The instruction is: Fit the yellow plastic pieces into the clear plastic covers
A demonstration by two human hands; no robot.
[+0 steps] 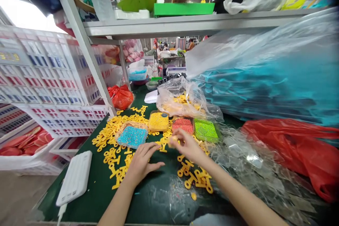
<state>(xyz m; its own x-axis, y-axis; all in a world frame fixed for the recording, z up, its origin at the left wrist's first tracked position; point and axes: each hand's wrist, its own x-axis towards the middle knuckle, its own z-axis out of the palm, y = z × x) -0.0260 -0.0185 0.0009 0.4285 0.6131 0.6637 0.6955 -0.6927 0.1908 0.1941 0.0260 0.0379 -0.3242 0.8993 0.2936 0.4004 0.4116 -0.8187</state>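
My left hand (143, 162) is over the green tabletop, fingers stretched and thumb apart, holding nothing. Its fingertips are close to a yellow plastic piece (162, 147) with a ring end. My right hand (188, 147) pinches a small yellow piece (172, 142), blurred and partly covered by the fingers. Just beyond the hands stand open boxes of tiny beads: blue beads (132, 136), yellow beads (159, 121), red beads (182, 125) and green beads (206, 129). Loose yellow pieces (109, 132) lie heaped at left, with more (198, 179) beside my right forearm.
A white power bank (74, 176) with a cable lies front left. Clear plastic pieces (249, 162) and a red bag (296, 152) cover the right side. Behind are a clear bag of yellow pieces (182, 100) and a shelf (185, 24). White crates (42, 67) stand left.
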